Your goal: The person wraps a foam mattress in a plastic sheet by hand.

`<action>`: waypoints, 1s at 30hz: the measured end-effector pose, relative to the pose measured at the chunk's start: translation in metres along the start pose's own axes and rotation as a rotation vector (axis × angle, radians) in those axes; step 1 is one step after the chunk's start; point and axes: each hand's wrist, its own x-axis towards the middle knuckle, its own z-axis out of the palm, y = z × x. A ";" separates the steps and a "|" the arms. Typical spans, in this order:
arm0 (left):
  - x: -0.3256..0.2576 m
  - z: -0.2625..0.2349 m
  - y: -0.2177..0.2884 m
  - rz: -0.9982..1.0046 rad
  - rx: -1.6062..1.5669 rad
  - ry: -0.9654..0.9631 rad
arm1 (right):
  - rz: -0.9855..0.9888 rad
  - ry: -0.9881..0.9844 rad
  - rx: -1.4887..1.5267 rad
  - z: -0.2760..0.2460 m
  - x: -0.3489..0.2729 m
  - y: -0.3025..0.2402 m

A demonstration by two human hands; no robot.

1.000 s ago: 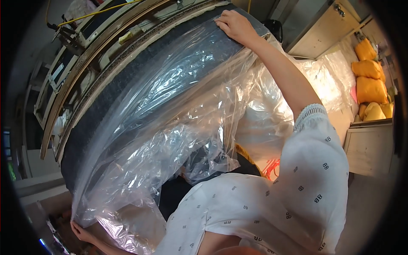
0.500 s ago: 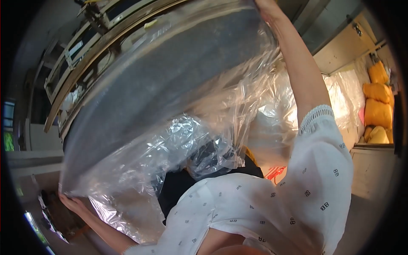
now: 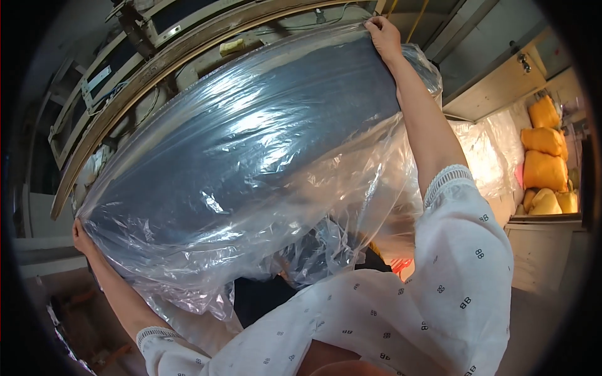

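A wide sheet of clear plastic film (image 3: 251, 144) is stretched between my two hands, glossy and creased. Through it shows a dark, flat surface. My left hand (image 3: 80, 237) pinches one corner of the film at the far left. Up at the top, past the dark surface's far right end, my right hand (image 3: 384, 37) grips the film's far edge between thumb and fingers. The near part of the film hangs in loose folds in front of my body and over my dark lap.
A long wooden rail (image 3: 125, 119) with metal framework runs along the far side. Near it lies a small yellow block (image 3: 232, 47). To the right are more crumpled clear plastic (image 3: 492, 150), brightly lit, and several stuffed orange bundles (image 3: 544, 169). Something red (image 3: 401, 266) lies beside my waist.
The film, billowed and blurred before, now lies flatter and tauter over the dark surface. My left hand has moved up and away from me; my right hand has come slightly down and left.
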 end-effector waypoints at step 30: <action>0.022 0.011 -0.014 0.036 0.094 -0.264 | 0.040 0.355 -0.222 0.003 0.017 -0.003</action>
